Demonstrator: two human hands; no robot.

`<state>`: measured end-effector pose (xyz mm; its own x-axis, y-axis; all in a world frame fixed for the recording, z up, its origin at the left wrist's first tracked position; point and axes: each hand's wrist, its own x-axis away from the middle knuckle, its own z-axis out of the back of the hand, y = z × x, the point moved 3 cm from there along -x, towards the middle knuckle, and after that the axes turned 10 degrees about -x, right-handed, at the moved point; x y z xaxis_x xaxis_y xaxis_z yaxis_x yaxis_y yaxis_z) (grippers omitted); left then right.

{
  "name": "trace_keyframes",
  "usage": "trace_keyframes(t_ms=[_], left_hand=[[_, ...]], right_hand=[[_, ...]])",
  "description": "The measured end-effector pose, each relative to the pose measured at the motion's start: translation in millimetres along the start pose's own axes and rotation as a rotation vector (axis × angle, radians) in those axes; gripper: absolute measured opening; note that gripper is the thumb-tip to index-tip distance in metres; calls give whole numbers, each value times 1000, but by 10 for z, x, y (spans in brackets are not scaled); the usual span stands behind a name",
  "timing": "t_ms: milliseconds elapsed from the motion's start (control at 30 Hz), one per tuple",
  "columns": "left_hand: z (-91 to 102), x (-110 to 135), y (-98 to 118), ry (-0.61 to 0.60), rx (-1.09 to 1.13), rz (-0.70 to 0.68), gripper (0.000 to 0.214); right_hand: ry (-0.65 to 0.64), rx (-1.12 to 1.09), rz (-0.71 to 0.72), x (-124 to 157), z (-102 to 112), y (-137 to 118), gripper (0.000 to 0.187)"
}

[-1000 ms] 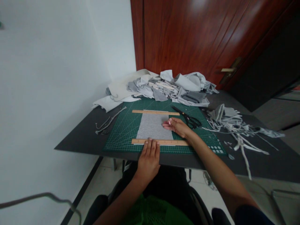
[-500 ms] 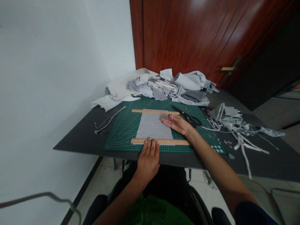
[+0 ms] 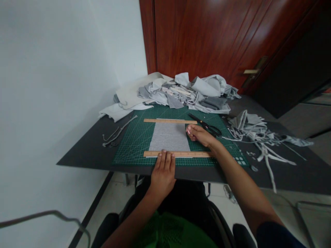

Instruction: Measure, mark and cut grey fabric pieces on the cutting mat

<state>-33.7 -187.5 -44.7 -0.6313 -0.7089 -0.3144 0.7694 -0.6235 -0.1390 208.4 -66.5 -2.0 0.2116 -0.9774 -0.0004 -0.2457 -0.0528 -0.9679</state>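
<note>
A grey piece of fabric lies flat on the green cutting mat. Across its near edge runs a wooden ruler, and a second wooden ruler crosses its far edge. My left hand rests with fingers stretched out on the near ruler. Just right of the fabric, my right hand is closed in a pinch; a small pink thing shows at its fingertips, too small to name. Black scissors lie open behind my right hand.
Heaped fabric scraps line the back of the dark table. More grey scraps and strips lie at the right. Thin cords lie at the left, by the white wall. A wooden door stands behind.
My right hand has drawn back slightly right from above the fabric, and its spread fingers have curled in. The left hand stays on the near ruler. The view has shifted slightly.
</note>
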Motion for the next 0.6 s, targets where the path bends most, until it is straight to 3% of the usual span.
trace_keyframes(t_ms=[100,200,600], left_hand=[[6,1,2,5,17,-1,86],[6,-2,3,-5,18,4,84],[15,-10,17,8,7,1,81]], right_hand=[[-286,239,-105,143,-101,-83,45],[-416,379,-160,219,-120,-135,40],[-406,438,-320,269,-127,-121,38]])
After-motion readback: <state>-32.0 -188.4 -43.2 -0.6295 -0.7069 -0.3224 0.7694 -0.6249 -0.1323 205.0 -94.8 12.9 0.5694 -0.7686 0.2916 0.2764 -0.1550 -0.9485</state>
